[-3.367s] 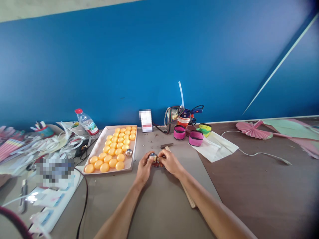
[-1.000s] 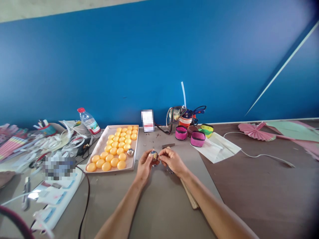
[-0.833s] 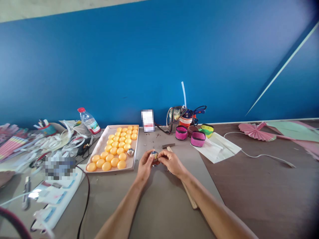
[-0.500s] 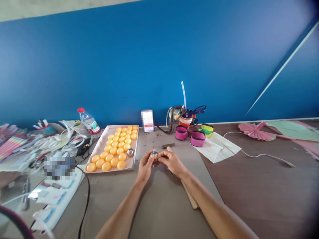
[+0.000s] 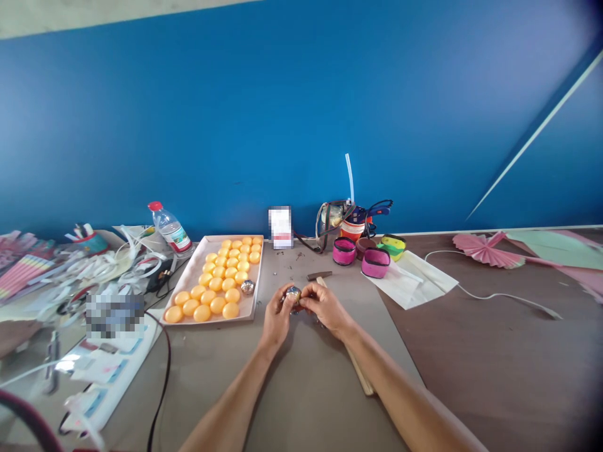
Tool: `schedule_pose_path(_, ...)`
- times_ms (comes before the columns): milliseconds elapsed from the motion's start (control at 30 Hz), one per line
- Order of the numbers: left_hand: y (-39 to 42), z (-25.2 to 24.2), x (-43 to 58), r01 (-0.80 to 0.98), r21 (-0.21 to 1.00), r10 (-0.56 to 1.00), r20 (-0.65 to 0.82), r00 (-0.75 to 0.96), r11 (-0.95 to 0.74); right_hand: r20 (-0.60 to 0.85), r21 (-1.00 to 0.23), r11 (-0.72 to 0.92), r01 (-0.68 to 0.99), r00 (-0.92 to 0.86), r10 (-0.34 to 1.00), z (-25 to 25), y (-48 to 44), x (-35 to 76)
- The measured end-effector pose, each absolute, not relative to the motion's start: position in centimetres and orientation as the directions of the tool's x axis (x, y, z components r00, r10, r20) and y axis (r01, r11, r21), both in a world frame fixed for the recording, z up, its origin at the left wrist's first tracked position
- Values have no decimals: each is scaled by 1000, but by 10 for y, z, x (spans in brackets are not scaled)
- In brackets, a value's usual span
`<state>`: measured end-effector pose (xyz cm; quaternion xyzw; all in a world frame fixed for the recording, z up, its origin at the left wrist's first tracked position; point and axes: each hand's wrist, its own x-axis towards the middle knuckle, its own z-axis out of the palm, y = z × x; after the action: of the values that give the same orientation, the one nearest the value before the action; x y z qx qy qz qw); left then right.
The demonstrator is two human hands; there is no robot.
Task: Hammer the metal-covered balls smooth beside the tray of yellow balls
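Observation:
My left hand (image 5: 276,316) and my right hand (image 5: 322,307) meet over the grey table, both closed around a small shiny ball (image 5: 293,293) held between their fingertips. The ball looks silvery with some colour on it; its details are too small to make out. Just left of my hands lies a pale tray (image 5: 251,307) filled with several orange-yellow balls (image 5: 218,286) and one shiny silver ball (image 5: 247,287). A hammer with a wooden handle (image 5: 358,374) lies under my right forearm, its head (image 5: 319,275) beyond my hands.
Pink and green tape rolls (image 5: 375,262), a cup with tools (image 5: 350,225) and a white card (image 5: 280,226) stand by the blue wall. A water bottle (image 5: 169,228), cables and clutter fill the left. White paper (image 5: 412,277), a white cord (image 5: 494,290) and pink paper fans (image 5: 484,248) lie right.
My hands have stayed together on the small ball, turning it slightly. About a second ago the right fingers were a little apart from it; they now pinch it again.

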<state>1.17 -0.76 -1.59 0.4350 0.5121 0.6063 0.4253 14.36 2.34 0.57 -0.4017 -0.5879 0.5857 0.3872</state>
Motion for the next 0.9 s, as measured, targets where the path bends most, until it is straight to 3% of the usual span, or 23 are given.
schedule_pose_path(367, -10, -11, 13, 48, 987, 940, 161, -300, -154, -26, -986, 30, 164, -325, 945, -4, 25, 141)
schedule_pose_path(433, -9, -13, 14, -15, 991, 953, 126, -277, -135, -11, -994, 24, 103, -331, 944, -4, 26, 141)
schedule_pose_path(567, -7, -16, 14, -310, 948, 983, 13, -186, -71, 65, -998, 68, -2, -300, 952, -2, 33, 148)
schedule_pose_path(633, -6, -16, 13, -405, 912, 984, -13, -175, -60, 102, -988, 125, 96, -216, 971, -3, 39, 156)
schedule_pose_path(733, -6, -13, 13, -474, 878, 984, -25, -176, -63, 186, -891, 205, 404, -86, 979, -9, 48, 169)
schedule_pose_path(900, -6, -10, 14, -466, 884, 986, -30, -161, -50, 113, -548, 163, 820, -120, 986, -12, 51, 180)
